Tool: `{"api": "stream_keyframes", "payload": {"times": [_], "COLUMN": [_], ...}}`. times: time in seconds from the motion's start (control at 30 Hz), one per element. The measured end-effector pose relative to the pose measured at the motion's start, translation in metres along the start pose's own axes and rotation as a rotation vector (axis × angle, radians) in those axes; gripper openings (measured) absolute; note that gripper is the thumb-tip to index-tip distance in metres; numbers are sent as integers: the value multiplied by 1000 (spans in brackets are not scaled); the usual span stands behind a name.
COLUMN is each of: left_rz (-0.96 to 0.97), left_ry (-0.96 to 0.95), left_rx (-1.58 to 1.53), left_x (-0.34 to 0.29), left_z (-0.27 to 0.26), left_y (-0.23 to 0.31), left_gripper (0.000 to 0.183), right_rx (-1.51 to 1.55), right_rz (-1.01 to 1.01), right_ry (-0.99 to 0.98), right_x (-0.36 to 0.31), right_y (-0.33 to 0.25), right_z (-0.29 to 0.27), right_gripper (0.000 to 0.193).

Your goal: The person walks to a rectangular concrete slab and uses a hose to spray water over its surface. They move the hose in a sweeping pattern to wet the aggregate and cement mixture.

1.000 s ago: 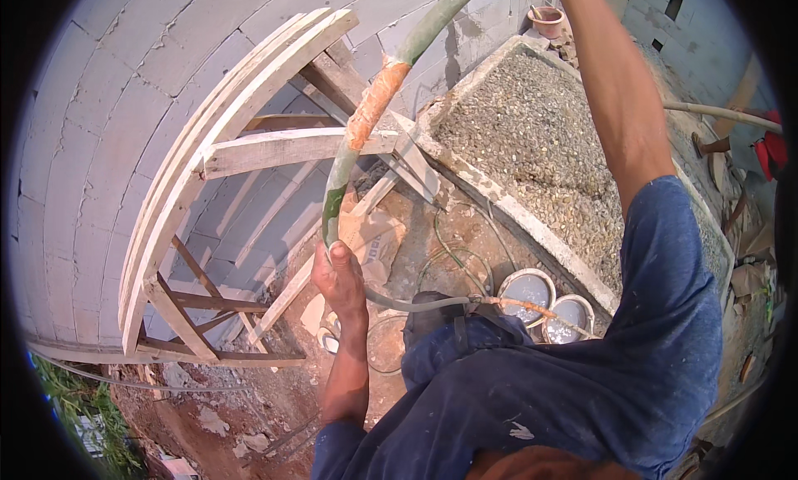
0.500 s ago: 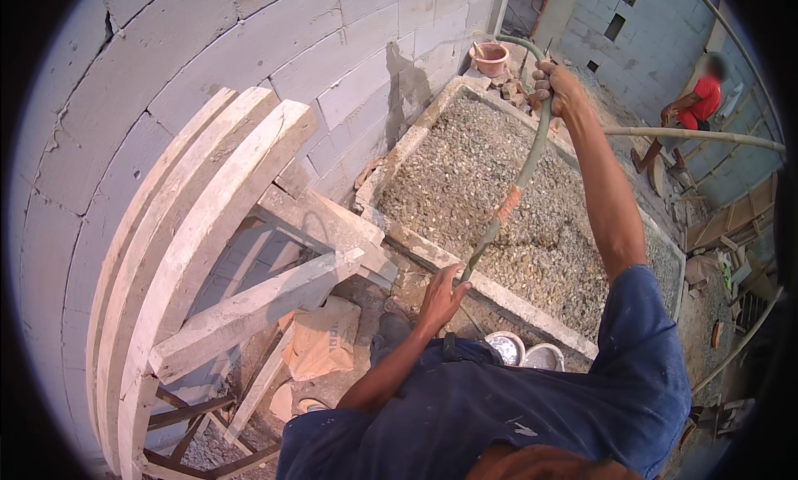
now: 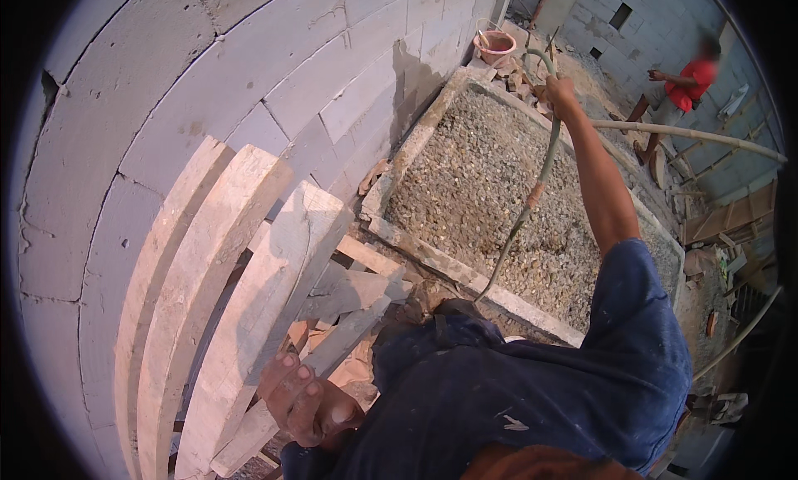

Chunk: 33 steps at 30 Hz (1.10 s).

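Note:
My right hand (image 3: 559, 96) grips a green hose (image 3: 545, 160) near its upper bend, with the arm stretched out over a bed of gravel (image 3: 474, 164). From that hand the hose hangs down past an orange-brown wrapped joint to the bed's near edge. Low on the left, my left hand (image 3: 306, 401) is raised with its fingers curled in and nothing visible in them. It is beside the nearest of several pale wooden beams (image 3: 274, 305) of a wooden stand; whether it touches the wood I cannot tell.
A grey block wall (image 3: 283, 64) runs along the left. Concrete curbing (image 3: 420, 251) frames the gravel. A pinkish bucket (image 3: 495, 44) stands at its far corner by broken bricks. A bamboo pole (image 3: 690, 131) crosses at right, near a person in a red shirt (image 3: 694, 79).
My left hand has let go of the hose and moved left and down to the beams. The hose now hangs from my right hand alone. The person in red has turned and shifted.

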State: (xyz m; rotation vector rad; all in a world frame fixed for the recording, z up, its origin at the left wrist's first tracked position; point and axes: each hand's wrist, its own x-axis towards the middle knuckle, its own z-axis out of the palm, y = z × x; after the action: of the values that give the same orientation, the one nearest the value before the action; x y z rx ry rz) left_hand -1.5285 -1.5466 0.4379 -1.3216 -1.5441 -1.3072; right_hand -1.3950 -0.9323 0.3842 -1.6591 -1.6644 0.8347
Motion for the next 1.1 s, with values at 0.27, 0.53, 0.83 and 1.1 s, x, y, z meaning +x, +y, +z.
{"api": "stream_keyframes", "payload": {"times": [0.27, 0.53, 0.83, 1.1], "left_rz": [-285, -351, -402, -450], "left_ry": [-119, -144, -142, -284], "left_rx": [727, 1063, 1028, 961], "left_x": [47, 40, 35, 59], "left_z": [-6, -13, -4, -19], "left_y": [-15, -30, -33, -20], "left_gripper": [25, 25, 26, 30], "right_rx": [-64, -23, -67, -73], "right_rz": [37, 34, -103, -16], "right_ry": [3, -20, 49, -5], "right_x": [25, 60, 79, 86], "right_y": [14, 44, 72, 91], "right_z": [-4, 12, 27, 22], "right_gripper": [35, 40, 42, 44]}}
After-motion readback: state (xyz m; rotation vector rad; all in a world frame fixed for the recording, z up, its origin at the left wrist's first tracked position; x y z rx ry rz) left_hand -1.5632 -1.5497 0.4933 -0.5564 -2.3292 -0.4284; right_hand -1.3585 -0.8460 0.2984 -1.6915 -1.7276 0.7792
